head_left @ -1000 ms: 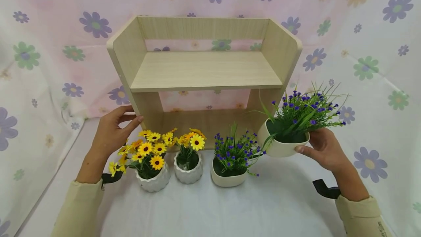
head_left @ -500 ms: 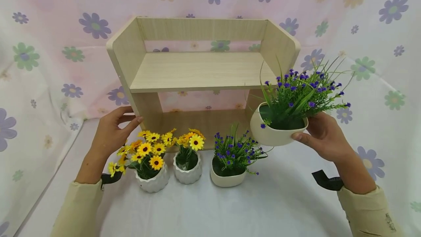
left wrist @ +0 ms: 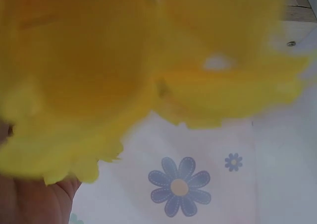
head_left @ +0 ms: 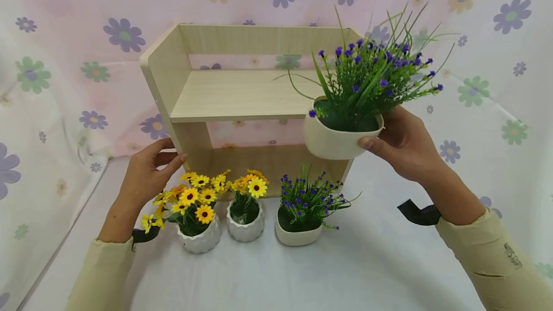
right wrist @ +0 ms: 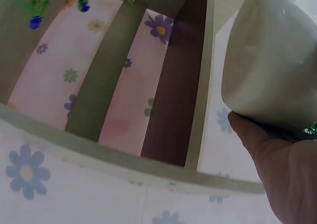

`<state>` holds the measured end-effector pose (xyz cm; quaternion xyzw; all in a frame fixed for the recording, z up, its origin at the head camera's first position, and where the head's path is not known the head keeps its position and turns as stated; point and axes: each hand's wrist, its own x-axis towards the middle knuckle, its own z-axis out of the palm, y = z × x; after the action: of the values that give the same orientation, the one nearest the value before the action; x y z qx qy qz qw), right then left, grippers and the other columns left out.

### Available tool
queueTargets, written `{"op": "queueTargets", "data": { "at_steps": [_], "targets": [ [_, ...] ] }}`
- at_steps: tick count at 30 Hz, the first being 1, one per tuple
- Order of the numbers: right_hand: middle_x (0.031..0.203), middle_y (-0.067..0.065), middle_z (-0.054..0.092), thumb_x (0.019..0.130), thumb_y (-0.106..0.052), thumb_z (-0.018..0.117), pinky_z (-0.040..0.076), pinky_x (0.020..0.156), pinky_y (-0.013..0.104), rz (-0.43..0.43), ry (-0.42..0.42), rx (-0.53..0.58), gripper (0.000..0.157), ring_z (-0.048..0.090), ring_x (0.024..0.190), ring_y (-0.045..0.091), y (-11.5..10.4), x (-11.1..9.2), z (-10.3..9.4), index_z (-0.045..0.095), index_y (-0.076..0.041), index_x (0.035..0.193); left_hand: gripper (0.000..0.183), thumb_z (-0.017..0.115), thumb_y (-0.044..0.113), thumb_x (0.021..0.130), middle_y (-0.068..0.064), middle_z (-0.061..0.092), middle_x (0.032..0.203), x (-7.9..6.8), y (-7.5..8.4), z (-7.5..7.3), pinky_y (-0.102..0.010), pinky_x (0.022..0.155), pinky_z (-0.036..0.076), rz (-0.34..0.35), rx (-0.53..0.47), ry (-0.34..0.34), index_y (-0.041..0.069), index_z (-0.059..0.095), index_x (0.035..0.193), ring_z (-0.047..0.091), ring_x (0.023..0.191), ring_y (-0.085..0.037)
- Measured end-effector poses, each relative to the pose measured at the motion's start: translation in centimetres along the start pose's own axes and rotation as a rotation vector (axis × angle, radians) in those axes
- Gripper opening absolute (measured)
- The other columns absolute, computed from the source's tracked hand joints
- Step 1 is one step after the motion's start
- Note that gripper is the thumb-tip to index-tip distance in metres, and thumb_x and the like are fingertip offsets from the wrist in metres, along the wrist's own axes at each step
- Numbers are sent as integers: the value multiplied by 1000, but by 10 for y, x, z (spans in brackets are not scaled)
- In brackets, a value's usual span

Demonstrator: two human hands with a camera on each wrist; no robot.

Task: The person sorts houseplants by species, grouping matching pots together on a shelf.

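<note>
My right hand (head_left: 408,143) holds a white pot of purple flowers (head_left: 339,138) by its right side, thumb on the front wall. The pot is raised in front of the right part of a two-tier wooden shelf (head_left: 242,95) and hides that corner. In the right wrist view the pot's pale wall (right wrist: 270,60) tilts above my thumb. My left hand (head_left: 149,169) grips the shelf's left side panel, thumb at the front edge. Blurred yellow petals (left wrist: 94,60) fill much of the left wrist view, covering most of that hand.
Before the shelf stand two scalloped white pots of yellow flowers, the left pot (head_left: 200,239) and a smaller pot (head_left: 246,229). A second cream pot of purple flowers (head_left: 298,235) stands to their right. A flower-printed cloth (head_left: 65,37) hangs behind.
My right hand has lifted the pot of purple flowers up and to the left, from beside the shelf's lower right to upper-board height. The left hand stays on the side panel.
</note>
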<state>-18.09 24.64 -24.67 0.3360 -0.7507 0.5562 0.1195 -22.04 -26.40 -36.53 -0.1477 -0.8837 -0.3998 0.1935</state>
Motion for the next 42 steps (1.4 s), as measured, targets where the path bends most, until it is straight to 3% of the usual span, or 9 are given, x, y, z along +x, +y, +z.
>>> {"op": "queueTargets", "data": {
  "at_steps": [5,16,24,35,42],
  "targets": [
    [142,12,61,99,-8,75,55,101,21,14,16,-16,62,67,123,20,-8,30,10,50,-4,155,46,71,26,104,-16,70,137,0,0,0,0,84,46,1,-3,0,10,61,147,74,113,-40],
    [145,12,62,97,-34,80,57,105,32,-62,-59,-82,70,66,128,26,-2,87,37,50,-9,155,45,71,24,105,-16,69,138,1,0,0,0,85,46,14,-6,4,8,62,146,73,115,-41],
    [148,6,61,100,-20,77,55,109,38,34,-80,-188,66,64,133,22,2,120,59,46,-10,158,47,72,22,104,-16,68,140,1,-1,0,0,85,46,20,-6,6,8,61,147,73,115,-41],
    [149,12,58,102,-28,75,50,114,34,182,-100,-181,66,57,142,22,17,156,90,45,-3,155,46,72,21,104,-17,68,139,-1,-2,0,0,84,46,16,0,7,6,61,146,73,114,-43],
    [152,13,56,102,-30,75,45,118,33,189,-95,-225,69,57,142,24,22,171,100,43,-3,157,47,72,24,104,-18,68,139,-1,-2,1,2,84,44,5,8,2,6,61,146,73,115,-43]
  ]
}}
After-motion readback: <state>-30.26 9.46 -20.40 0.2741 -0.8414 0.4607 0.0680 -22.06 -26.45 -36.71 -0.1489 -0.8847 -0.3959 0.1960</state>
